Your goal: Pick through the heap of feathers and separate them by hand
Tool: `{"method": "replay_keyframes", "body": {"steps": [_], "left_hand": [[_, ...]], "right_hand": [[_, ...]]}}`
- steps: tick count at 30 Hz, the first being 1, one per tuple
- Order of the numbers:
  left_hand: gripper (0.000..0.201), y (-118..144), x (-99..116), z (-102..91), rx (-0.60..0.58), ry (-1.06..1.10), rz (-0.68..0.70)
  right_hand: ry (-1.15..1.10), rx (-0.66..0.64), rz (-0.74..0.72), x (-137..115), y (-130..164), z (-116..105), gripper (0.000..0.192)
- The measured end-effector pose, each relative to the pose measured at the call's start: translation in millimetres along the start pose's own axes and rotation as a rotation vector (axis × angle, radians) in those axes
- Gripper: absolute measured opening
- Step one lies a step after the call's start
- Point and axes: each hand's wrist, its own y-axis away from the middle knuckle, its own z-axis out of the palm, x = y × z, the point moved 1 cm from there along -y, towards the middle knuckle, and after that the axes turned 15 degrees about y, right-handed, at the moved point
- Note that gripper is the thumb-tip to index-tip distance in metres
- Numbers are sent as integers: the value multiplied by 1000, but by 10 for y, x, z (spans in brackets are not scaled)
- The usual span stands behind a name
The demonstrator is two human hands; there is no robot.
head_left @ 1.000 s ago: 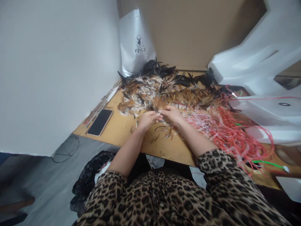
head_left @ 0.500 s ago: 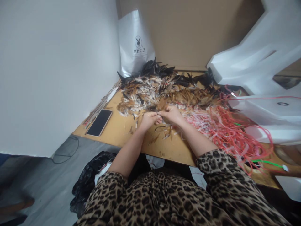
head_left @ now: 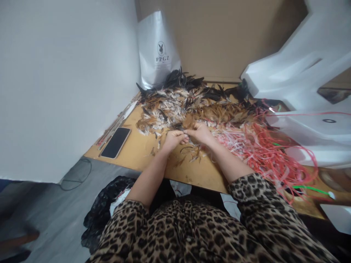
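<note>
My left hand [head_left: 174, 139] and my right hand [head_left: 201, 133] meet over the table in front of me, each closed in a pinch with the fingertips touching. A brown feather tuft [head_left: 189, 121] sticks up from between my right thumb and fingers. What my left fingertips pinch is too small and covered to make out. Just beyond my hands spreads a heap of feathers [head_left: 175, 100], white-and-brown in front and black at the back. Loose feather bits [head_left: 193, 151] lie under my hands. Right of them is a tangled pile of pink and red strips [head_left: 263, 153].
A phone [head_left: 115, 143] lies at the table's left side, beside thin sticks [head_left: 116, 122]. A white bag [head_left: 159, 47] stands at the back left. White foam-like pieces [head_left: 301, 69] crowd the right. A black plastic bag [head_left: 104, 208] sits on the floor.
</note>
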Motion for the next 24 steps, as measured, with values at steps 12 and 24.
{"method": "replay_keyframes", "body": {"steps": [12,24], "left_hand": [[19,-76,-30,-148,71,441,-32],[23,-35,-41,-96,7,506,-93]], "right_hand": [[189,153,-212,-94,58,17,38],[899,276,-378,-183,182,95,33]]}}
